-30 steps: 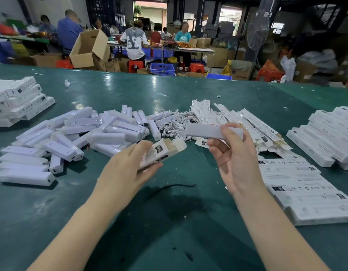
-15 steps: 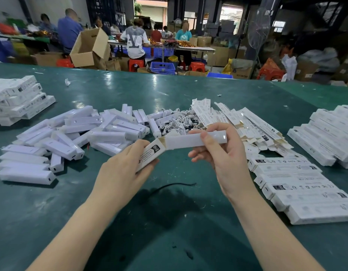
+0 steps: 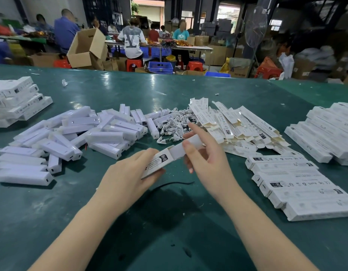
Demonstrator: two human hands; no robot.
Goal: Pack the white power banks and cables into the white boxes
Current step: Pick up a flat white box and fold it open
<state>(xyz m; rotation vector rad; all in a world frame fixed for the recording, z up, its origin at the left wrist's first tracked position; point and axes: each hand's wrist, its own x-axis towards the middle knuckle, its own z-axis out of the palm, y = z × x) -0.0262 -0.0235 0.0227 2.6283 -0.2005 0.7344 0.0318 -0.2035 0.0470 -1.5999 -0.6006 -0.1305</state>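
Observation:
My left hand (image 3: 128, 173) grips a white box (image 3: 159, 162) above the green table, its open end facing right. A white power bank (image 3: 188, 146) sticks partway out of that end, and my right hand (image 3: 206, 155) pinches it between thumb and fingers, index finger raised. A pile of loose power banks (image 3: 71, 137) lies to the left. A tangle of white cables (image 3: 173, 126) sits just beyond my hands. Flat unfolded boxes (image 3: 237, 124) are heaped to the right of the cables.
Packed boxes lie in rows at the near right (image 3: 298, 184), far right (image 3: 329, 132) and far left (image 3: 15, 100). A thin black strand (image 3: 175, 184) lies on the green table (image 3: 169, 231) under my hands. People work at other tables behind.
A second ago my right hand held the power bank apart from the box. It has since brought it to the open end and pushed it roughly halfway inside.

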